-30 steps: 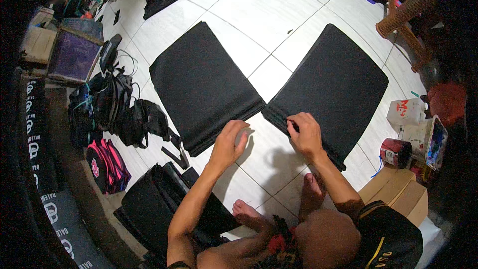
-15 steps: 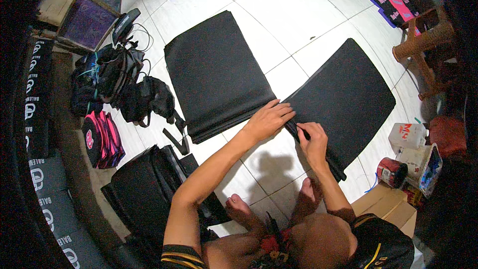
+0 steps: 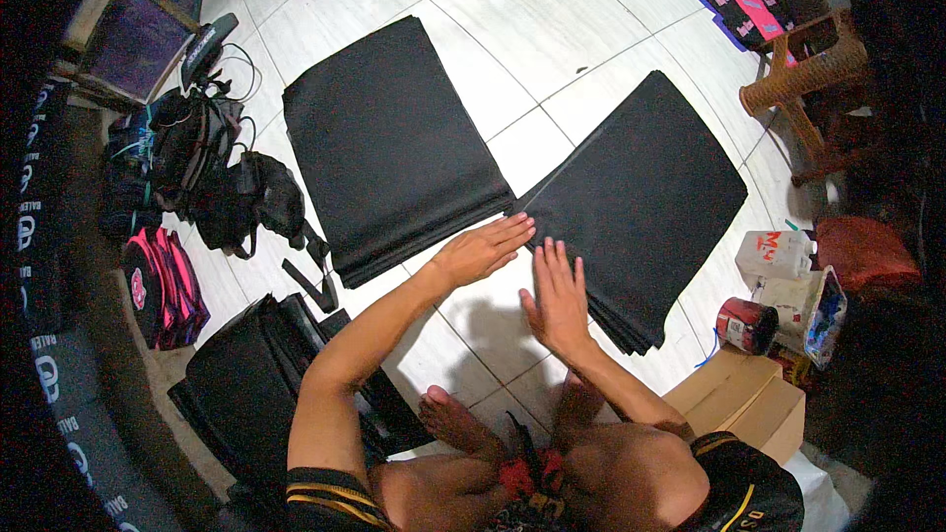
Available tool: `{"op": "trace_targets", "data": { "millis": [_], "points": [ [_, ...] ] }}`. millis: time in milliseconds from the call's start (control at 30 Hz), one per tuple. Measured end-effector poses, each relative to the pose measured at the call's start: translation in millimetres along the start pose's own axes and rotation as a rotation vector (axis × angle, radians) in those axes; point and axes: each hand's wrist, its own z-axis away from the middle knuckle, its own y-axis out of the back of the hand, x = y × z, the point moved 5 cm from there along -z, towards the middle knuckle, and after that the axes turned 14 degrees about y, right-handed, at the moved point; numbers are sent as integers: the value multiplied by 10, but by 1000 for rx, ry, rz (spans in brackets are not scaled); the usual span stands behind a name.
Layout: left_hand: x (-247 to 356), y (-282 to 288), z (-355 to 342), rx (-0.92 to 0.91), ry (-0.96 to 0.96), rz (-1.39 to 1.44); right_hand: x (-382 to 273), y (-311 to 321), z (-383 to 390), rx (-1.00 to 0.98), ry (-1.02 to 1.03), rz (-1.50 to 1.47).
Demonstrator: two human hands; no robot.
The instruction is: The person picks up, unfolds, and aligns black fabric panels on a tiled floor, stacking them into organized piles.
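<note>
Two stacks of black sheets, fabric-like, lie side by side on the white tiled floor: a left stack (image 3: pixel 389 148) and a right stack (image 3: pixel 641 197), their near corners meeting. My left hand (image 3: pixel 485 250) is stretched out with its fingertips at that meeting corner. Flat along the near left edge of the right stack rests my right hand (image 3: pixel 558 300), fingers extended, thumb apart. Neither hand grips anything. Several layers show at the right stack's near corner, slightly fanned.
More folded black material (image 3: pixel 246 374) lies at lower left, beside pink-and-black round pieces (image 3: pixel 168 286). A black backpack (image 3: pixel 212 167) is at left. To the right stand a wicker stool (image 3: pixel 803 79), a white container (image 3: pixel 776 254), a red-and-black can (image 3: pixel 746 325) and a cardboard box (image 3: pixel 734 394).
My right hand has let go of the right stack's edge and flattened against it. The edge there now lies flatter. The whole view has shifted, so things sit further left.
</note>
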Motion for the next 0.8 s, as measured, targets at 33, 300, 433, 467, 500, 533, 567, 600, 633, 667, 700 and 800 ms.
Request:
{"op": "trace_targets", "data": {
  "millis": [33,300,433,467,500,533,567,600,633,667,700,800],
  "points": [
    [-12,3,2,-12,3,45,-84,4,-81,-32,11,20],
    [-141,-48,30,8,-36,129,-23,-168,325,-171,-138,35],
    [-128,-6,19,20,-45,97,94,-28,876,-209,-276,-42],
    [-120,7,35,20,-50,102,92,32,995,-241,-305,-23],
    [-113,14,31,11,-48,83,96,58,1120,-237,-312,-16],
    [-112,3,27,4,-44,65,142,45,1281,-243,-382,-25],
    [-99,1,18,10,-52,67,195,33,1445,-248,-450,-34],
    [-89,-9,21,9,-54,74,231,45,1575,-213,-470,-61],
    [-69,-24,1,7,-63,81,250,25,1714,-207,-476,-53],
    [-40,-38,-22,11,-74,82,287,20,1861,-164,-518,-52],
    [-10,-43,1,9,-70,76,260,45,1925,-122,-558,-59],
    [79,-64,-6,30,-58,-5,291,-2,1995,-125,-625,-55]
  ]
}}
